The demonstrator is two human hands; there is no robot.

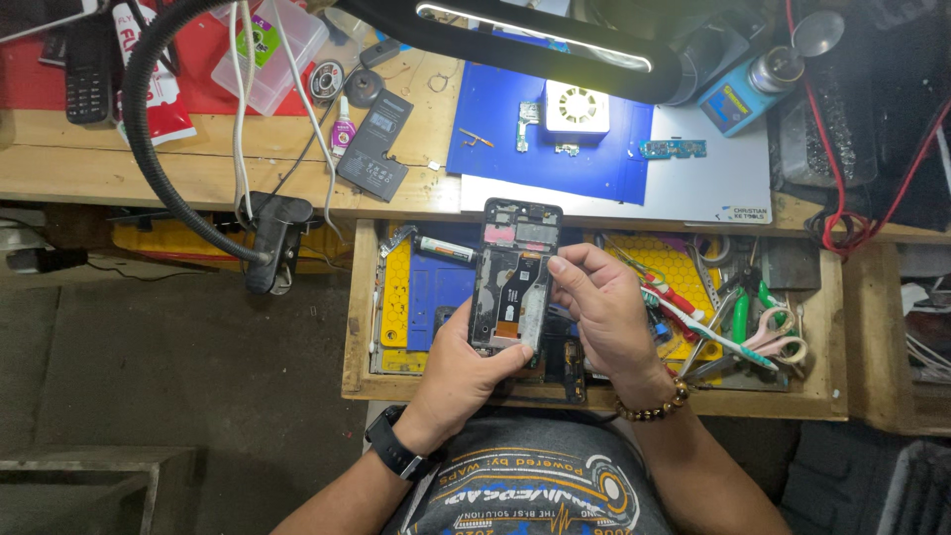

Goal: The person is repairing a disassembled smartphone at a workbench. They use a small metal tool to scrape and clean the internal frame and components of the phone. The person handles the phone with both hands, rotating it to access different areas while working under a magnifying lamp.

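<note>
Above the open drawer [396, 381], left hand [466, 372] clamped on opened phone [515, 277]; right hand [604, 312] fingertips pressing its edge.

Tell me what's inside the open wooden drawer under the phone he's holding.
The drawer holds a yellow-and-blue work mat, scissors, a toothbrush, pliers and tweezers. The opened phone and both hands cover its middle, so what lies there is hidden.

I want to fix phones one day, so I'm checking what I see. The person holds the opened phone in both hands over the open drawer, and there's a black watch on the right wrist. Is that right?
Not quite. The black watch is on the left wrist; the right wrist wears a bead bracelet. The head view shows it. Both the left hand and right hand do hold the opened phone over the open drawer.
</note>
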